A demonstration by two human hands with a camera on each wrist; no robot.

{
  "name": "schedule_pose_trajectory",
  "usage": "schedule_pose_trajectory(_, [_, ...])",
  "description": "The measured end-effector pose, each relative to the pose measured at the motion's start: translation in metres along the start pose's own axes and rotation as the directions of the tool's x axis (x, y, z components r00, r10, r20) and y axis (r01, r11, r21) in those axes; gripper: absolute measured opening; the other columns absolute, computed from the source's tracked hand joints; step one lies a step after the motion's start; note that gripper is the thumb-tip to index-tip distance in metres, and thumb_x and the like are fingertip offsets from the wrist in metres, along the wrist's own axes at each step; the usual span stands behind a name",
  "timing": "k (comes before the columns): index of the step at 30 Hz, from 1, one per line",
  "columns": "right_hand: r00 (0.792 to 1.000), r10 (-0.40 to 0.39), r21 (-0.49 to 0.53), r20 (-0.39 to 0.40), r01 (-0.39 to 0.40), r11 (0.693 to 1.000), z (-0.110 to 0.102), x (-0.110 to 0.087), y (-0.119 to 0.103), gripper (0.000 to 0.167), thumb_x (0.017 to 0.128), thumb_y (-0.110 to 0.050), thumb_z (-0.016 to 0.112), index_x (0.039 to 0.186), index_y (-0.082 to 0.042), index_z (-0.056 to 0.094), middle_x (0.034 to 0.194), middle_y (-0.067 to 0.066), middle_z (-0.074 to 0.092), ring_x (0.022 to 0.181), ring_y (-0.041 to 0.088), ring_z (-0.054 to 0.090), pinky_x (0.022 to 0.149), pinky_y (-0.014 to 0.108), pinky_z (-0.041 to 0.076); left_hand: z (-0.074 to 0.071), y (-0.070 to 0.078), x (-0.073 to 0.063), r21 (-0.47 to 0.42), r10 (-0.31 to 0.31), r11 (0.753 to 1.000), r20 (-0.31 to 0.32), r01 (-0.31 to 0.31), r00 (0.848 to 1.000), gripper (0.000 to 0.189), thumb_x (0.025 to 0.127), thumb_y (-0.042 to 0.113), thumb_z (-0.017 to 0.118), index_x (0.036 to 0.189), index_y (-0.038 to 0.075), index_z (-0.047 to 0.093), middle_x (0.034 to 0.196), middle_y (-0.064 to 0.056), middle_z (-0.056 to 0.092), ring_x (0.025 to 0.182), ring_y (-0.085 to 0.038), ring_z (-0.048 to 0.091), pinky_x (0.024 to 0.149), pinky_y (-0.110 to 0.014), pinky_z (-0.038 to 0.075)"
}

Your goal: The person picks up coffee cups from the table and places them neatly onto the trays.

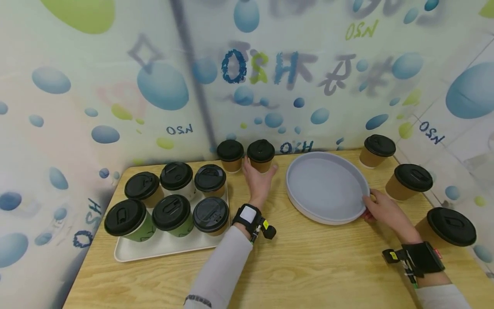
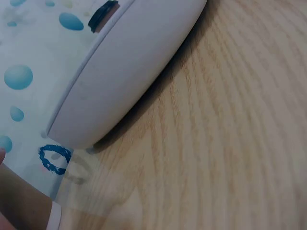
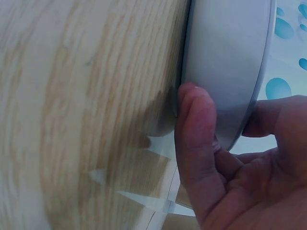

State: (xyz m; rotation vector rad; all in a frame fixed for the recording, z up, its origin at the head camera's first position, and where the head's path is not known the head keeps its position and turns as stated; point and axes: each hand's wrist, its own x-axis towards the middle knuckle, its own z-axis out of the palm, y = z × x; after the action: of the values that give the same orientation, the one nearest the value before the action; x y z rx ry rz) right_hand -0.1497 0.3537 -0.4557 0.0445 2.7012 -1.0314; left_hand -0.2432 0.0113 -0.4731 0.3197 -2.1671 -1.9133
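My left hand [image 1: 259,182] is around a brown paper coffee cup with a black lid [image 1: 260,151], fingers on its left side and thumb on its right. The cup stands at the back of the table, beside another lidded cup [image 1: 230,156]. In the left wrist view, only the lower part of the brown cup [image 2: 24,199] shows at the corner. With my right hand [image 1: 386,211] I pinch the right edge of a round grey tray [image 1: 328,186] with nothing on it. In the right wrist view, fingers [image 3: 196,124] press against the tray's side wall [image 3: 228,57].
On the left, a white rectangular tray [image 1: 166,253] bears several lidded cups, some green, some brown, one white. Along the right side stand three brown lidded cups, the far one [image 1: 377,151], the middle one [image 1: 409,182] and the near one [image 1: 449,227]. A patterned curtain [image 1: 247,116] backs the wooden table [image 1: 293,266].
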Motion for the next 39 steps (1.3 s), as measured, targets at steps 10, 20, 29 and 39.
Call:
schedule_pose_trajectory(10, [0.997, -0.076, 0.012, 0.031, 0.076, 0.997, 0.001, 0.0, -0.004, 0.048, 0.112, -0.011, 0.034, 0.139, 0.027, 0.03, 0.076, 0.01, 0.063, 0.065, 0.02, 0.063, 0.056, 0.031, 0.055, 0.002, -0.013, 0.019, 0.046, 0.034, 0.998, -0.042, -0.032, 0.999, 0.11, 0.083, 0.028, 0.088, 0.163, 0.002, 0.018, 0.165, -0.021, 0.023, 0.154, -0.033, 0.024, 0.123, -0.043, 0.025])
schedule_pose_trajectory(20, [0.993, -0.108, 0.0, 0.052, 0.108, 0.994, 0.004, 0.005, -0.004, 0.042, 0.112, -0.01, 0.029, 0.136, 0.024, 0.032, 0.076, 0.008, 0.059, 0.064, 0.019, 0.058, 0.054, 0.03, 0.051, 0.0, -0.021, 0.026, 0.029, 0.068, 0.997, -0.065, -0.066, 0.996, 0.102, 0.082, 0.016, 0.088, 0.16, 0.001, 0.024, 0.162, -0.023, 0.03, 0.151, -0.036, 0.029, 0.122, -0.046, 0.027])
schedule_pose_trajectory(29, [0.987, -0.145, 0.03, 0.073, 0.143, 0.989, 0.005, 0.008, -0.005, 0.041, 0.111, -0.007, 0.027, 0.137, 0.025, 0.03, 0.076, 0.008, 0.058, 0.062, 0.019, 0.056, 0.052, 0.03, 0.051, -0.001, -0.024, 0.029, 0.055, 0.112, 0.992, -0.045, -0.11, 0.993, 0.093, 0.084, 0.014, 0.086, 0.158, 0.002, 0.032, 0.158, -0.021, 0.04, 0.147, -0.036, 0.036, 0.121, -0.05, 0.028])
schedule_pose_trajectory(39, [0.986, -0.138, 0.061, 0.094, 0.133, 0.989, 0.0, 0.006, -0.001, 0.046, 0.11, -0.005, 0.025, 0.142, 0.027, 0.02, 0.076, 0.009, 0.058, 0.062, 0.019, 0.058, 0.052, 0.031, 0.052, 0.01, -0.011, 0.017, 0.028, 0.188, 0.982, 0.009, -0.188, 0.982, 0.085, 0.084, 0.015, 0.087, 0.153, 0.003, 0.038, 0.149, -0.017, 0.048, 0.141, -0.031, 0.044, 0.118, -0.045, 0.033])
